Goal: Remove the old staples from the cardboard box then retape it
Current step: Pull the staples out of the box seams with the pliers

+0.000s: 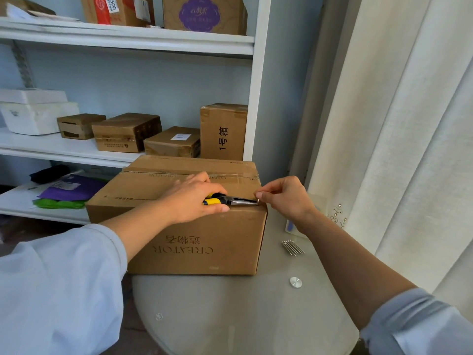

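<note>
A brown corrugated cardboard box [194, 242], printed with upside-down lettering on its near face and crossed by old clear tape along its top, is set on a pale round glass table [245, 316] in front of a white shelving unit [128, 44]. A pair of yellow-and-black-handled long-nose pliers [230, 200] is gripped in the left hand [197, 198], whose fingers are curled round the handles; the metal nose is laid along the box's near top edge and is pointed at its right corner. Whether the nose is closed on a staple cannot be told, as the tip is too small to read. The right hand [284, 198] is held at that same corner with thumb and forefinger pinched together just beside the plier tip; a small glint is seen there, but what is pinched, if anything, cannot be made out. A small row of thin metal pins or staples [293, 248] is laid on the table to the right of the box, apart from it. The cardboard is judged stiff but easily torn at its edges, and light enough to slide on the smooth glass, so it would best be steadied by pressing down near the corner. A staple is judged small and sharp, best taken at its crown with the plier tip and drawn straight out.
</note>
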`<act>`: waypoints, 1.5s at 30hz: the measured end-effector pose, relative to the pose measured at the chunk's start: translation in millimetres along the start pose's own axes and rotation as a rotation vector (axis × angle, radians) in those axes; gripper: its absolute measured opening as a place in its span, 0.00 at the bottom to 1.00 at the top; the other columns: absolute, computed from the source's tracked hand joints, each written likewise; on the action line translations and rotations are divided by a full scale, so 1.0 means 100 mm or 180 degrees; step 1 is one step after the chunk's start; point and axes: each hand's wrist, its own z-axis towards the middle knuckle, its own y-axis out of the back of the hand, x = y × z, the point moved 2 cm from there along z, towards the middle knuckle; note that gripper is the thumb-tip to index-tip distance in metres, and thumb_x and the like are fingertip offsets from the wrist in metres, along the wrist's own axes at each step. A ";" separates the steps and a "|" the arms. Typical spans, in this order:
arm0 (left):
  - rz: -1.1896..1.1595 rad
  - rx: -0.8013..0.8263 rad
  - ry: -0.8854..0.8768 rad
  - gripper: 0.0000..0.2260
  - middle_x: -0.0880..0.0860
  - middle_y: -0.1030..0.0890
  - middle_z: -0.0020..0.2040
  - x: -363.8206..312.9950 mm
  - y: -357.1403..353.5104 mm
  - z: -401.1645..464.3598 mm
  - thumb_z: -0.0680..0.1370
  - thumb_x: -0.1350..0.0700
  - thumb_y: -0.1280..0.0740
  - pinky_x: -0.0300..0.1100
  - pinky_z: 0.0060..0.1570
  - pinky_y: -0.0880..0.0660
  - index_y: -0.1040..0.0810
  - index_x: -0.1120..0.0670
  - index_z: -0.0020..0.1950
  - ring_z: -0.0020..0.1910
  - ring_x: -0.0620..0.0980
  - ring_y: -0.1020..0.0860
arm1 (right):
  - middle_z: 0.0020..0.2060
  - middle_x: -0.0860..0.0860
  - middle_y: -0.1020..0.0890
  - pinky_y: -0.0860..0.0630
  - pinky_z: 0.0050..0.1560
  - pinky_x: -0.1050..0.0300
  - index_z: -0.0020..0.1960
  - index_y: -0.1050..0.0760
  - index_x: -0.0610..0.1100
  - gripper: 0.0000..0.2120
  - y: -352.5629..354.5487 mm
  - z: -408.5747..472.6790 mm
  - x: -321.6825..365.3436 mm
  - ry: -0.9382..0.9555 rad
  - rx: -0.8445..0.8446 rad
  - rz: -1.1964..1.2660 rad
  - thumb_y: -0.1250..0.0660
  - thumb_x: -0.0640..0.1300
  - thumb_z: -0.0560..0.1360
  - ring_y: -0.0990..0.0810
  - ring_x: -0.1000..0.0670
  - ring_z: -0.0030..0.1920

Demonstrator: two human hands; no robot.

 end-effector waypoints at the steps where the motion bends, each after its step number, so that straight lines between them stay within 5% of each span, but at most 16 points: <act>1: 0.0074 0.0018 -0.0021 0.18 0.45 0.32 0.52 0.00 0.00 0.00 0.75 0.38 0.39 0.49 0.61 0.33 0.30 0.37 0.65 0.56 0.45 0.33 | 0.42 0.50 0.17 0.26 0.46 0.61 0.48 0.16 0.43 0.05 0.00 0.00 -0.01 -0.0008 -0.0017 -0.0010 0.30 0.43 0.74 0.21 0.54 0.43; 7: 0.0136 -0.0053 -0.0105 0.18 0.46 0.30 0.52 -0.06 0.00 0.07 0.75 0.37 0.39 0.47 0.59 0.33 0.29 0.37 0.64 0.56 0.46 0.31 | 0.43 0.50 0.16 0.23 0.52 0.58 0.48 0.17 0.44 0.05 -0.02 0.02 -0.04 0.0079 -0.0028 -0.0034 0.30 0.43 0.75 0.20 0.53 0.47; 14: 0.0239 -0.0190 -0.0173 0.18 0.44 0.30 0.53 -0.05 -0.05 0.08 0.76 0.37 0.41 0.46 0.58 0.34 0.29 0.39 0.63 0.56 0.44 0.32 | 0.52 0.50 0.17 0.23 0.60 0.51 0.62 0.22 0.43 0.14 -0.01 -0.03 -0.15 0.0005 0.0065 0.0243 0.33 0.42 0.77 0.20 0.53 0.53; 28: -0.0543 -0.0228 -0.0065 0.14 0.44 0.30 0.47 0.03 -0.07 0.09 0.75 0.39 0.38 0.49 0.54 0.28 0.25 0.41 0.59 0.51 0.46 0.30 | 0.37 0.52 0.17 0.19 0.48 0.49 0.42 0.17 0.45 0.04 -0.05 -0.03 0.03 0.0057 -0.0433 0.0089 0.28 0.45 0.73 0.20 0.52 0.41; 40: -0.0196 -0.0054 -0.0037 0.16 0.45 0.31 0.53 0.00 -0.07 0.04 0.75 0.38 0.38 0.50 0.58 0.32 0.28 0.38 0.61 0.56 0.46 0.33 | 0.39 0.52 0.17 0.19 0.49 0.50 0.42 0.17 0.46 0.04 -0.04 -0.03 0.05 0.0010 -0.0391 0.0025 0.29 0.45 0.74 0.20 0.53 0.42; 45: -0.0313 -0.0077 -0.0032 0.13 0.45 0.29 0.50 -0.03 -0.03 0.07 0.75 0.39 0.37 0.47 0.54 0.30 0.25 0.40 0.58 0.54 0.46 0.31 | 0.40 0.53 0.18 0.20 0.49 0.53 0.50 0.16 0.43 0.07 -0.03 -0.03 0.02 -0.0020 -0.0206 -0.0032 0.28 0.44 0.73 0.22 0.54 0.40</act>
